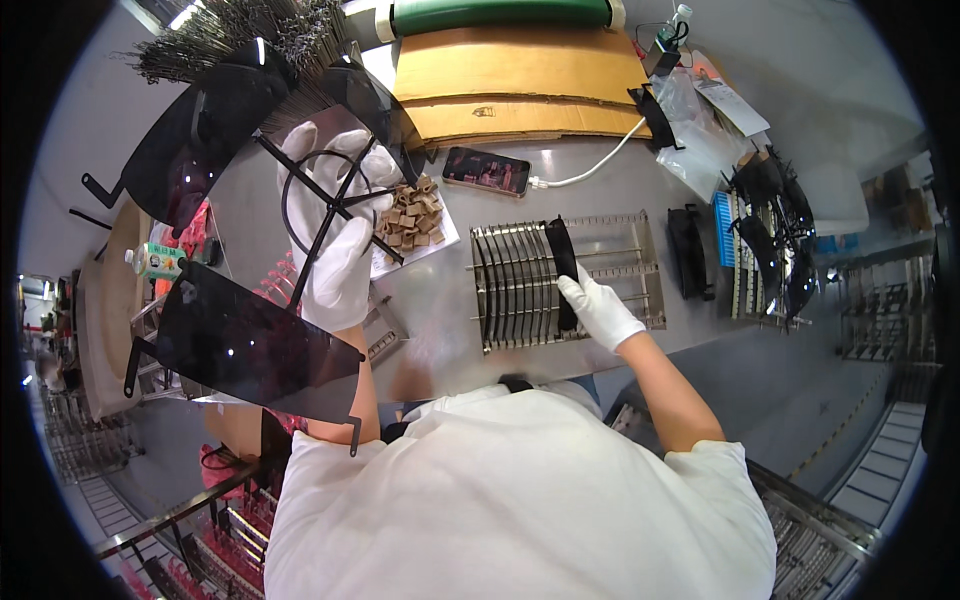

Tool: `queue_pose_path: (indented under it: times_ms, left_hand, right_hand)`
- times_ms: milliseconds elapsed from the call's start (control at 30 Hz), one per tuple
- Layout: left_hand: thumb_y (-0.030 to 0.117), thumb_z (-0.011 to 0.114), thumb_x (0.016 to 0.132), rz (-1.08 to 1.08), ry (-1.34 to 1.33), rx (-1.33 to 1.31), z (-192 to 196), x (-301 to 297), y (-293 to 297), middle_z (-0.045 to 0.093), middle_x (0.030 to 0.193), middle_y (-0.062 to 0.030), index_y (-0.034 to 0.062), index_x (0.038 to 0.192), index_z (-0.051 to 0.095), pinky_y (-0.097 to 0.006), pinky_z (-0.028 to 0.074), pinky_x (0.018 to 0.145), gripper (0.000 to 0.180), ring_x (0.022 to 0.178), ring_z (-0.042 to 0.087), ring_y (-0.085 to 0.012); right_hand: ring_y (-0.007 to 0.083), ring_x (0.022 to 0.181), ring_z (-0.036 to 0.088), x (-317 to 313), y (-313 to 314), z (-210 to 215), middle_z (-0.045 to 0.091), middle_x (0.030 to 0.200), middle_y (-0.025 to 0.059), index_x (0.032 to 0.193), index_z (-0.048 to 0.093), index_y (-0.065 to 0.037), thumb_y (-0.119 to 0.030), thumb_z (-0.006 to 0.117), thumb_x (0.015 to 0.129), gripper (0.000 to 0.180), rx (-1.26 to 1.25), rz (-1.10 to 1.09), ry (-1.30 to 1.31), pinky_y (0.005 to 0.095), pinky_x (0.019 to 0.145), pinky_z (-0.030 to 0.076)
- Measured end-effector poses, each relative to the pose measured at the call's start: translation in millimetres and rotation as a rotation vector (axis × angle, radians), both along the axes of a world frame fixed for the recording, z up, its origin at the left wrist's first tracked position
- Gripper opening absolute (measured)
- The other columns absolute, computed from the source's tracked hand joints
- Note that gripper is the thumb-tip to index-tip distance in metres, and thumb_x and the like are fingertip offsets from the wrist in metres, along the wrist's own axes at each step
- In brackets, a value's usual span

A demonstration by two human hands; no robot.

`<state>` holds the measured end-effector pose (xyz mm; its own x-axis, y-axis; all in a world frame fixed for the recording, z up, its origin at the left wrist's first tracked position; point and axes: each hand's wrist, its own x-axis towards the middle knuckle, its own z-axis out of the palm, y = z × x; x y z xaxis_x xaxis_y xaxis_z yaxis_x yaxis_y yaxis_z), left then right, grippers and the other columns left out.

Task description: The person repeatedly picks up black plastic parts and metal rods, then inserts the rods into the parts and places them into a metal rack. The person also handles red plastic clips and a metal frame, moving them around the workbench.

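Note:
My left hand (338,275), in a white glove, is raised on the left. Its fingers close around the crossing rods of a black spoked frame (340,205). Dark see-through panels hang around that frame: a large one (265,345) over my left forearm, another (195,140) at the upper left. In a white glove too, my right hand (600,312) pinches the near end of a dark curved panel (563,250). That panel stands in a metal slotted rack (625,265), at the right end of a row of similar panels (515,285) seen edge-on.
A phone (487,172) with a white cable lies behind the rack. Small brown pieces (412,215) are heaped on white paper. Cardboard (520,80) and a green roll (500,15) sit at the back. More dark parts (770,225) crowd the right side beside clear plastic bags (690,140).

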<state>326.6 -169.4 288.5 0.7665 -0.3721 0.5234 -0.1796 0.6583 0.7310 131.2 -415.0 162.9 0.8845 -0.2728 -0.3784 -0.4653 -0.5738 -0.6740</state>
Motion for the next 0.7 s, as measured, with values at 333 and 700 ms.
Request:
queue_pose_path:
  times_ms: [333, 700]
  left_hand:
    - [0.021, 0.078, 0.079, -0.055, 0.184, 0.224, 9.1, -26.9, -18.9, 0.052, 0.138, -0.0169, 0.0109, 0.156, 0.028, -0.038, 0.058, 0.092, 0.093, 0.120, 0.062, -0.0271]
    - [0.018, 0.078, 0.083, -0.052, 0.182, 0.172, 14.9, -24.5, -17.2, 0.050, 0.139, -0.0229, 0.0084, 0.153, 0.027, -0.045, 0.061, 0.092, 0.086, 0.125, 0.060, -0.0358]
  right_hand:
    - [0.0375, 0.123, 0.059, 32.2, -2.4, 70.7, 0.056, 0.135, 0.0291, 0.159, 0.022, 0.002, -0.061, 0.061, 0.092, 0.100, -0.528, 0.206, -0.132, 0.0462, 0.099, 0.051]
    - [0.0550, 0.144, 0.028, 60.3, 1.2, 60.1, 0.025, 0.159, 0.0323, 0.161, 0.023, -0.005, -0.051, 0.077, 0.082, 0.106, -0.664, 0.140, -0.837, 0.0592, 0.116, 0.029]
